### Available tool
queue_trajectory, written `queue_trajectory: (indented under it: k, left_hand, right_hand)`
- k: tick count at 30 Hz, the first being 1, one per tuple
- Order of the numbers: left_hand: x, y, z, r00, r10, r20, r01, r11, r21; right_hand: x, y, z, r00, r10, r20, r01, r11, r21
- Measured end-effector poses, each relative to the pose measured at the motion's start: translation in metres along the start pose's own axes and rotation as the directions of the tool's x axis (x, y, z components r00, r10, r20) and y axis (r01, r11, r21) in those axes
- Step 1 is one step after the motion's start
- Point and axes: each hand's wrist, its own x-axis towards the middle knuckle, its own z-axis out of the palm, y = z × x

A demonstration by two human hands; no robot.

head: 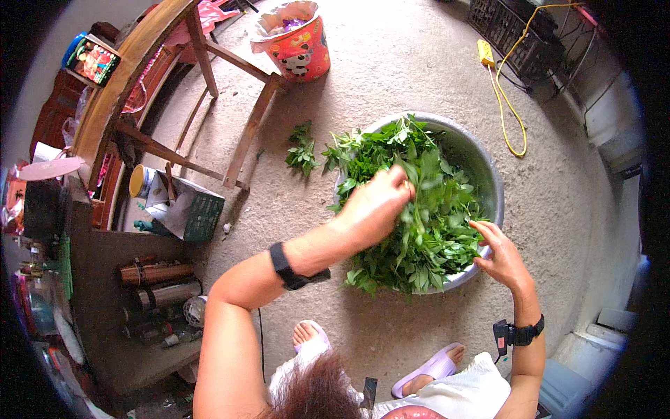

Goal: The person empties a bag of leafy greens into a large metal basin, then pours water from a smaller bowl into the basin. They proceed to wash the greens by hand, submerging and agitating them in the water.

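Note:
A wide metal basin [489, 175] stands on the floor in front of me, heaped with leafy green stems [434, 246]. Over the heap, my left hand [379, 201] is closed with its fingertips pinching a leafy sprig [423, 170], which is blurred by motion. My right hand [500, 254] is at the basin's right rim, thumb and fingers spread apart beside the outer leaves. Whether its fingertips touch those leaves is hard to tell. Some stems hang over the basin's near and left rim. A small bunch of leaves [302, 149] lies on the floor left of the basin.
A wooden table frame [251, 131] stands at the left, with a carton [196, 209] beneath it. Behind is a red lined bucket [301, 50]. A yellow power strip [486, 52] and its cord lie at the right, near a black crate [515, 42]. My slippered feet [429, 369] are close to the basin.

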Motion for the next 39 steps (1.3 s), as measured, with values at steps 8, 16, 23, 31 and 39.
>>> queue_trajectory:
  k: [8,16,23,31,39]
  left_hand:
    - [-0.025,0.000,-0.004,0.955,0.110,0.276,-0.104,0.994,-0.036]
    - [-0.016,-0.098,-0.071,0.914,-0.402,-0.050,0.358,0.859,-0.367]
    - [-0.045,-0.219,-0.016,0.721,-0.683,-0.120,0.693,0.712,0.112]
    - [-0.006,-0.254,0.042,0.602,-0.793,0.091,0.775,0.609,0.170]
    - [-0.017,-0.296,0.106,0.656,-0.699,-0.284,0.697,0.706,-0.126]
  right_hand:
    - [0.005,-0.011,0.014,0.990,-0.138,0.000,0.137,0.979,-0.153]
    - [0.012,-0.013,0.015,0.998,-0.051,-0.027,0.051,0.999,-0.013]
    - [0.019,-0.013,0.020,1.000,-0.030,0.000,0.030,1.000,0.005]
    - [0.019,-0.006,0.027,0.999,0.039,0.026,-0.039,0.999,0.023]
    - [0.020,0.003,0.027,0.999,0.034,0.011,-0.034,0.998,0.054]
